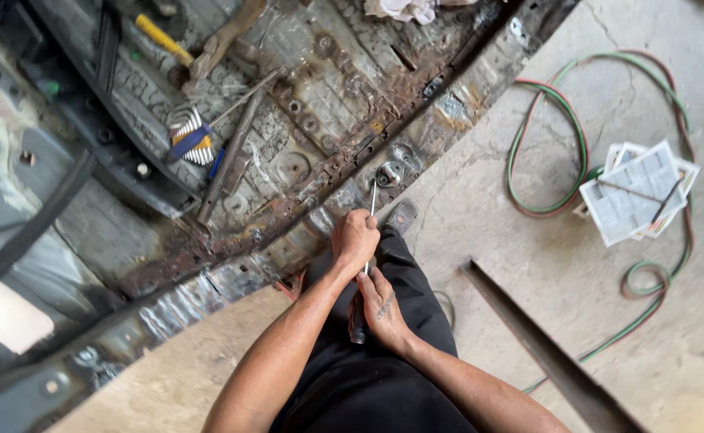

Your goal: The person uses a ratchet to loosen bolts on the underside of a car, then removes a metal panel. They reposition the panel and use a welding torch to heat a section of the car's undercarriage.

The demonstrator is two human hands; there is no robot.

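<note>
My left hand (354,238) is closed around the thin metal shaft of a long screwdriver-like tool (371,200) whose tip points at the rusty sill of a stripped car floor (328,120). My right hand (381,309) grips the tool's dark handle lower down, near my knee. Both hands hold the same tool, just in front of a round hole in the sill (389,172).
On the car floor lie a yellow-handled hammer (177,48), a wire brush with a blue handle (191,138) and a long rod (227,156). Red and green hoses (556,152) loop on the concrete beside newspapers (637,192). A dark metal bar (544,349) lies at my right.
</note>
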